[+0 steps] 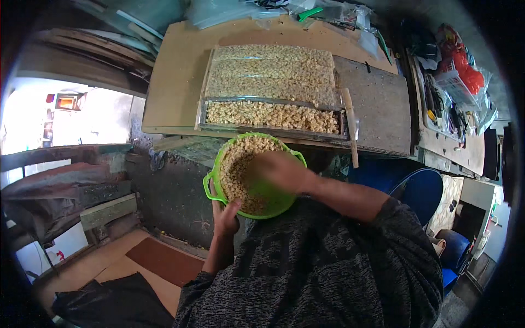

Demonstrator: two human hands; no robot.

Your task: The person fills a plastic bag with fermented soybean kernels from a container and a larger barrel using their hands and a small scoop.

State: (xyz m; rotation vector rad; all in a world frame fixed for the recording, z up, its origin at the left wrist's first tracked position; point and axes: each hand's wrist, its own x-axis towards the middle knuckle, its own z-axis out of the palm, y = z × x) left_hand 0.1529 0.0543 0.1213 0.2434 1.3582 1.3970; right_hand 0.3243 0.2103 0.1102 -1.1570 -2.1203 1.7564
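My left hand (226, 219) grips the near left side of a bright green plastic basin (281, 201), its thumb over the rim beside a loop handle. Pale puffed grain (231, 174) lies heaped along the basin's left and far sides, while green plastic shows at the lower right. Over the basin's middle is my right hand (279, 170), blurred, so its fingers and anything in them cannot be made out. Just beyond stands a shallow wooden frame (287, 133) on the table. Uncovered puffed clusters (270, 115) fill its nearest strip; shiny clear plastic (270, 74) appears to cover the rest.
A wooden stick (350, 127) lies at the frame's right end, jutting past the table edge. Plastic bags and a green-handled tool (309, 14) lie at the table's back. To the right are a blue drum (418, 190) and a white basket (457, 84).
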